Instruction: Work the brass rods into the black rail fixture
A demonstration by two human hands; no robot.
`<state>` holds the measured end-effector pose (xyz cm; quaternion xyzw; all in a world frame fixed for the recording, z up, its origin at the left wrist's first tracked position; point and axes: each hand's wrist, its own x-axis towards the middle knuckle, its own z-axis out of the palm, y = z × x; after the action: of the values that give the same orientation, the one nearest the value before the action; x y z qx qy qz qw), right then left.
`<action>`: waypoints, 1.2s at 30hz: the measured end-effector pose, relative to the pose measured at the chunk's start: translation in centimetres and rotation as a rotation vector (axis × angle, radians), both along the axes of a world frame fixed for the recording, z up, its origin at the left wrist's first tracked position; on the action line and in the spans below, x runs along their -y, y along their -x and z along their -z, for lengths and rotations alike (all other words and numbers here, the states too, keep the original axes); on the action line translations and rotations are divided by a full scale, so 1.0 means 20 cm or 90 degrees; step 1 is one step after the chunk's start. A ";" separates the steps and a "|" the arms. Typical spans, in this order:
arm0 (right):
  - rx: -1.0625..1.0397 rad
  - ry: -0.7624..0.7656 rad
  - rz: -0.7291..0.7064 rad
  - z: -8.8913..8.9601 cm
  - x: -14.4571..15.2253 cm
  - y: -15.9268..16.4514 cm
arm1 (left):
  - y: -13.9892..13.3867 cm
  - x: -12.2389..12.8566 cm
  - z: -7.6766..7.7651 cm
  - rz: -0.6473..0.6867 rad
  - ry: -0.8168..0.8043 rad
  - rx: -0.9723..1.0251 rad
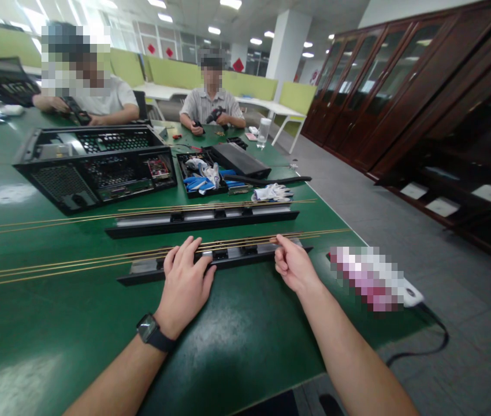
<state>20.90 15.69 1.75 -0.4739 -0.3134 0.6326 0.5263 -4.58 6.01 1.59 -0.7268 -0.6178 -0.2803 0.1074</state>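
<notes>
Several thin golden rods lie lengthwise over a long black rail on the table's near side. My left hand, with a dark watch on its wrist, rests over the rods and the rail, its fingers spread. Near the rail's right end, my right hand is closed, its fingertips pinching at a golden rod. The thumb's exact contact is hard to see. Farther back lies a second black rail with more golden rods across it.
A black computer case stands at the back left. Beside it are an open box, gloves and a flat black unit. A power strip with blurred-out surface lies on the right. Two people sit across the green table, holding tools.
</notes>
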 end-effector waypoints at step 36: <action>0.066 0.023 0.138 -0.03 -0.01 -0.01 | 0.00 0.00 -0.01 0.003 0.009 0.016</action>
<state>21.09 15.83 2.28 -0.5466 -0.2757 0.5523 0.5659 -4.56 5.99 1.88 -0.7253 -0.6195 -0.2853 0.0938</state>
